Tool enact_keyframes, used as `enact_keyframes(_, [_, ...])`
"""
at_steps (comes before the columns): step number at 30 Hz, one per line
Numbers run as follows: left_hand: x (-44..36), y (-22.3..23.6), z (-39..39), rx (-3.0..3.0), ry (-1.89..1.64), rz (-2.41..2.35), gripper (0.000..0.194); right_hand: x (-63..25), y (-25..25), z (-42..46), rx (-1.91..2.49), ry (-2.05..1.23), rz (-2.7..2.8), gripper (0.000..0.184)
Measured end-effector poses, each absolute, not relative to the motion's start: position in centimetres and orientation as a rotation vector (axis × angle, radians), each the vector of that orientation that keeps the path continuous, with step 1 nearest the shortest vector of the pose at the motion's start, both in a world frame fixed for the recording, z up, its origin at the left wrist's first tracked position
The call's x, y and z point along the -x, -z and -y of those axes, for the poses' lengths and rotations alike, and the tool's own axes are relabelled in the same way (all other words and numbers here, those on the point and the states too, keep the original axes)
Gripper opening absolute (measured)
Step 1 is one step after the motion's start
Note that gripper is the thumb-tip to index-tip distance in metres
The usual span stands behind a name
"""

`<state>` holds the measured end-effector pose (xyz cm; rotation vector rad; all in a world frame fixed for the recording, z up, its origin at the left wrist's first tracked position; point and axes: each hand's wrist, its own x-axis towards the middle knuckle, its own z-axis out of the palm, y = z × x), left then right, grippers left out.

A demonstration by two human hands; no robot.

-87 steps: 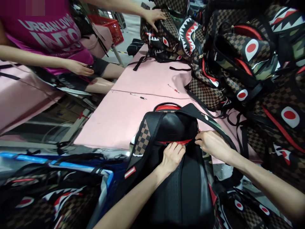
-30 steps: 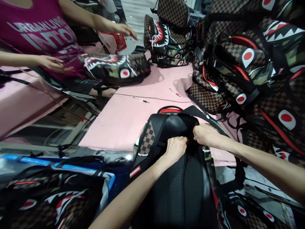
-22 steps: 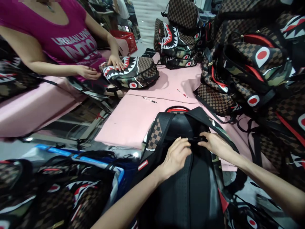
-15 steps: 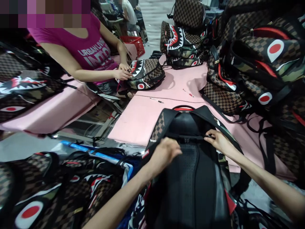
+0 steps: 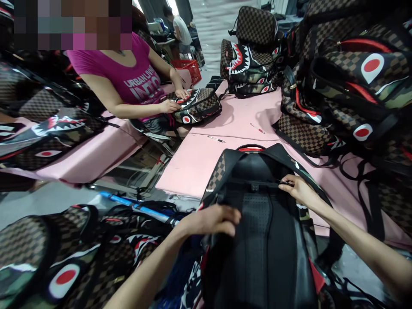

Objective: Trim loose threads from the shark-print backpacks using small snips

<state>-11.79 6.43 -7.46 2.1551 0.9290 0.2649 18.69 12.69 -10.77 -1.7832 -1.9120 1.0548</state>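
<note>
A black backpack with brown checkered sides stands in front of me, its padded back panel and shoulder straps facing me. My right hand is closed in a pinch at the upper right of that panel, on a thin dark piece near the seam under the straps. It is too small to tell what the piece is. Over the left part of the panel hovers or rests my left hand, thumb and fingers curved and apart, with nothing visible between them. I cannot tell whether it touches the fabric.
A pink-covered table lies beyond, with a black-and-white pen and a red pen. Checkered backpacks with shark faces are piled right and lower left. Across the table, a person handles another backpack.
My left hand has dropped from near the top seam to lower on the panel's left side, its fingers loosening. My right hand keeps its pinch. The view has shifted slightly left.
</note>
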Motion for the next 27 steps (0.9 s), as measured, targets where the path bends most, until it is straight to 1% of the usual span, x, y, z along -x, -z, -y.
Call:
enact_keyframes(3, [11.5,8.8,-8.9,-2.181,-0.622,-1.488,0.023,-18.8,10.7,-12.8,1.711,-1.039,1.945,0.021])
enact_keyframes(5, [10.7,10.1,-10.5,-2.288,-0.657,-1.627,0.027,-19.0,10.5,-12.4,1.641,-1.003,1.991,0.021])
enact_keyframes(6, [10.3,10.8,-10.9,-2.357,-0.603,-1.607,0.026,-19.1,10.4,-11.9,1.619,-0.983,2.017,0.020])
enact_keyframes(8, [9.8,12.1,-10.5,-2.467,-0.511,-1.555,0.017,-19.5,10.5,-10.6,1.557,-0.914,2.073,0.015])
enact_keyframes(10, [9.9,13.4,-8.6,-2.536,-0.521,-1.548,0.011,-19.9,11.1,-8.6,1.449,-0.820,2.135,0.014])
enact_keyframes(13, [10.4,14.7,-4.8,-2.643,-0.631,-1.487,0.022,-20.4,12.8,-5.7,1.368,-0.730,2.149,0.027])
enact_keyframes(16, [10.9,15.4,-2.8,-2.661,-0.687,-1.398,0.035,-20.7,14.3,-3.9,1.424,-0.730,2.097,0.034])
enact_keyframes(19, [11.1,15.8,-2.8,-2.588,-0.631,-1.357,0.038,-20.8,15.1,-3.6,1.438,-0.749,2.099,0.037])
enact_keyframes(24, [10.5,15.8,-3.2,-2.394,-0.553,-1.409,0.031,-21.0,15.2,-4.0,1.389,-0.786,2.112,0.037])
enact_keyframes(26, [9.9,15.0,-3.8,-2.148,-0.572,-1.538,0.023,-20.9,14.9,-4.6,1.364,-0.765,2.097,0.036])
enact_keyframes(27, [9.7,14.5,-4.4,-1.970,-0.589,-1.647,0.022,-20.7,14.7,-5.1,1.361,-0.737,2.097,0.034])
